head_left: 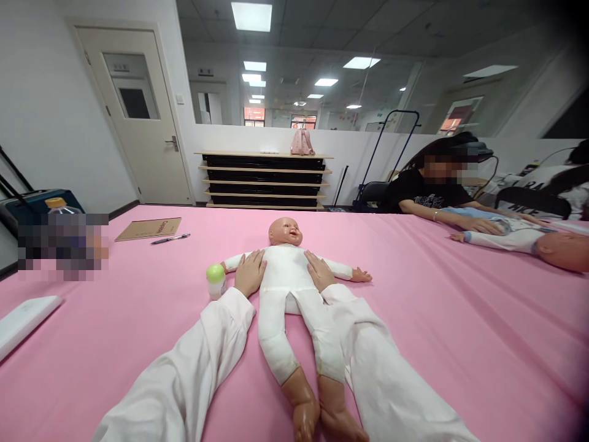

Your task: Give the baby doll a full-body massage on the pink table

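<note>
A baby doll [288, 270] with a white cloth body lies on its back on the pink-covered table [427, 325], head away from me and feet toward me. My left hand [251, 272] rests on the doll's arm and the side of its chest, fingers stretched out. On the other side, my right hand [320, 270] lies flat over the doll's shoulder and upper arm. Both hands are open and hold nothing. Close to my left wrist stands a small white bottle [216, 282] with a green cap, by the doll's hand.
A brown notebook [150, 229] and a pen [170, 239] lie at the far left. A white flat object [27, 322] sits at the left edge. On the right, a person in a black shirt [426, 193] leans over another doll [519, 238].
</note>
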Motion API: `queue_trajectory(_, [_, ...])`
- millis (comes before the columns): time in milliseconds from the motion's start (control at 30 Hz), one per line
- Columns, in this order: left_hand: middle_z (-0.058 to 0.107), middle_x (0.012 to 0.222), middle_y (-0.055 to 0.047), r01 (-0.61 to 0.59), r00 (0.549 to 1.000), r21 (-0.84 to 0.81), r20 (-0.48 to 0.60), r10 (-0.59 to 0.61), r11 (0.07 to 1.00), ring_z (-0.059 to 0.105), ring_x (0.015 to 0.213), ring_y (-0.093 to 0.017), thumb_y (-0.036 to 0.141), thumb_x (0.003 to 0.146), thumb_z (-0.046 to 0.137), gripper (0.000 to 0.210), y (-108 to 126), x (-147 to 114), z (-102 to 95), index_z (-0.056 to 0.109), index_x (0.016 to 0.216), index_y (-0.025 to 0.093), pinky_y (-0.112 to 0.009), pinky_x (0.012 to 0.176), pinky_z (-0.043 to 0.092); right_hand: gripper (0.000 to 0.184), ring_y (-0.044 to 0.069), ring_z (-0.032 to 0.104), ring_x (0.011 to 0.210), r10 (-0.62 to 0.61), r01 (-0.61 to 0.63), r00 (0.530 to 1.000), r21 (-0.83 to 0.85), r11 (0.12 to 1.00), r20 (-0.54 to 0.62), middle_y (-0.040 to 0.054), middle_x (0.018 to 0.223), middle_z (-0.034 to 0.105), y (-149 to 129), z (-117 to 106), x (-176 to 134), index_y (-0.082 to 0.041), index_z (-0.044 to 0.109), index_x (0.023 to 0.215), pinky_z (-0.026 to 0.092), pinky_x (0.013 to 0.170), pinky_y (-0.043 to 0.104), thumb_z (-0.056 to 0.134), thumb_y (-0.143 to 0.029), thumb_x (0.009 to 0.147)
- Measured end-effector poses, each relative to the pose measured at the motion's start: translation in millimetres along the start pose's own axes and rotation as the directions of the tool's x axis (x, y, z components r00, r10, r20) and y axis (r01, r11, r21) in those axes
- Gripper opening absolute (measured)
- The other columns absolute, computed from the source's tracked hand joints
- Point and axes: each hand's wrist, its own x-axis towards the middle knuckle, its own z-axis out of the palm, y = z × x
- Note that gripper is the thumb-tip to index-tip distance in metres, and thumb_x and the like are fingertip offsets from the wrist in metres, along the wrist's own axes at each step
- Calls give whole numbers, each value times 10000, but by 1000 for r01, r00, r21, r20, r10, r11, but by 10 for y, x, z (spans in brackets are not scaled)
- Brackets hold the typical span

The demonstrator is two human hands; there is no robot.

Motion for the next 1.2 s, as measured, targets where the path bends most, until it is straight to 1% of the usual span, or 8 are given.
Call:
queue_trajectory(167, [497, 1288, -93, 83, 995, 75, -62, -78, 994, 382, 1240, -217, 299, 906, 284, 413, -66, -27, -2, 481, 1231, 137, -437, 1068, 202, 290, 181, 514, 1042, 99, -102, 994, -68, 992, -35, 79, 1211, 494, 90, -49, -53, -198, 523, 1137, 434, 902, 397, 466, -343, 892])
queue_trajectory(400, [575, 1097, -153, 323, 936, 164, -199, -289, 932, 446, 1116, -276, 294, 886, 311, 373, -179, -61, -49, 546, 1100, 98, -511, 1013, 206, 343, 276, 428, 1163, 287, -312, 949, -241, 919, -132, 187, 1174, 539, 194, -90, -197, -75, 553, 1095, 208, 1021, 475, 377, -283, 885])
queue_trajectory(633, [567, 1038, -162, 356, 928, 179, -186, -324, 917, 465, 1042, -277, 294, 887, 302, 362, -146, -75, -100, 556, 1048, 92, -505, 965, 238, 343, 299, 486, 1073, 410, -499, 853, -278, 821, -322, 173, 1072, 599, 241, -325, -263, -85, 611, 986, 244, 980, 498, 350, -248, 835])
queue_trajectory(733, [568, 1028, -159, 367, 923, 197, -199, -330, 909, 468, 1029, -273, 294, 883, 308, 356, -132, -66, -94, 557, 1035, 90, -496, 954, 246, 428, 271, 460, 1147, 318, -341, 915, -58, 938, -248, 174, 1214, 526, 87, -444, -352, -73, 503, 1179, 296, 991, 466, 330, -253, 831])
queue_trajectory(833, [573, 1005, -154, 364, 923, 217, -213, -320, 906, 473, 1010, -277, 292, 877, 317, 350, -131, -57, -72, 560, 1013, 79, -496, 940, 254, 516, 220, 357, 1262, -65, 79, 993, 149, 986, -97, 145, 1360, 392, -230, -472, -592, -107, 352, 1328, 294, 1042, 419, 310, -349, 874])
queue_trajectory(933, [573, 1009, -150, 362, 924, 234, -217, -315, 902, 472, 1007, -276, 290, 877, 316, 346, -133, -60, -60, 558, 1009, 80, -492, 938, 255, 561, 215, 211, 1341, -394, 363, 916, 258, 895, 78, 98, 1450, 246, -534, -454, -919, -184, 292, 1378, 222, 1085, 439, 324, -456, 888])
queue_trajectory(1100, [570, 1011, -148, 362, 925, 239, -213, -315, 901, 471, 1003, -272, 288, 874, 324, 337, -117, -74, -82, 554, 1010, 82, -489, 939, 255, 472, 265, 43, 1371, -453, 371, 853, 308, 876, 259, 60, 1477, 175, -692, -585, -1324, -246, 479, 1269, 110, 1077, 541, 332, -486, 890])
queue_trajectory(1200, [565, 1012, -154, 365, 924, 232, -207, -321, 901, 468, 1008, -275, 284, 873, 321, 337, -103, -76, -97, 553, 1009, 80, -494, 938, 251, 388, 266, 113, 1363, -503, 372, 810, 399, 838, 302, 63, 1391, 374, -730, -753, -1476, -251, 590, 1151, 86, 1076, 555, 352, -423, 899])
